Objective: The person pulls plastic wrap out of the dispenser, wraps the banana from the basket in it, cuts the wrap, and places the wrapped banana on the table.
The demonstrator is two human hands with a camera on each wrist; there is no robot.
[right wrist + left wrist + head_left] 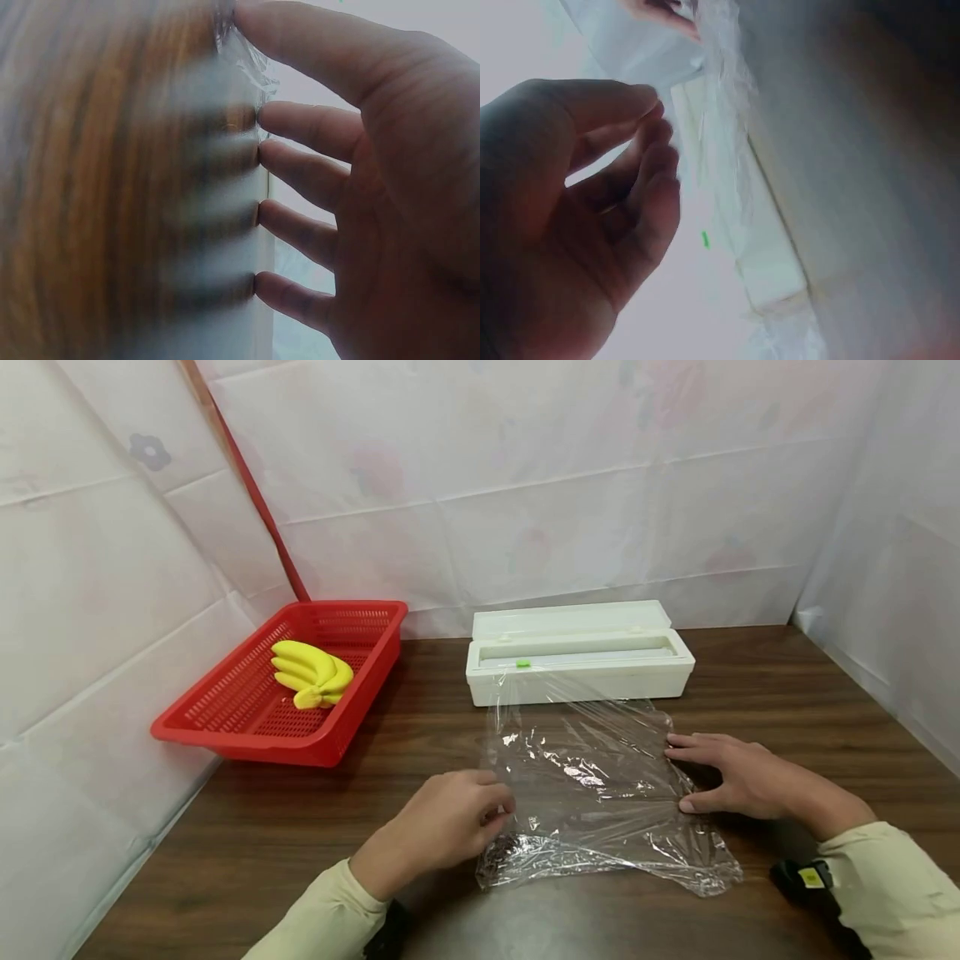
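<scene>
Film (592, 802): on the table (431, 718) between box (581, 685) and near edge, likely spread there for easy reach.
Your left hand (450, 817): narrow, fingers curled at film's left side; can't tell if it pinches.
Your right hand (750, 775): spread wide, fingertips at film's right edge, probably keeping it flat.
Box: near far edge, lid up, presumably for film access.
Basket (251, 742): far-left corner, bananas (311, 672) inside, seemingly out of your way.

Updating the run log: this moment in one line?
plastic wrap: extends from opened white dispenser; left hand: curled at wrap's left edge; right hand: spread at wrap's right edge; bananas: in red basket
</scene>
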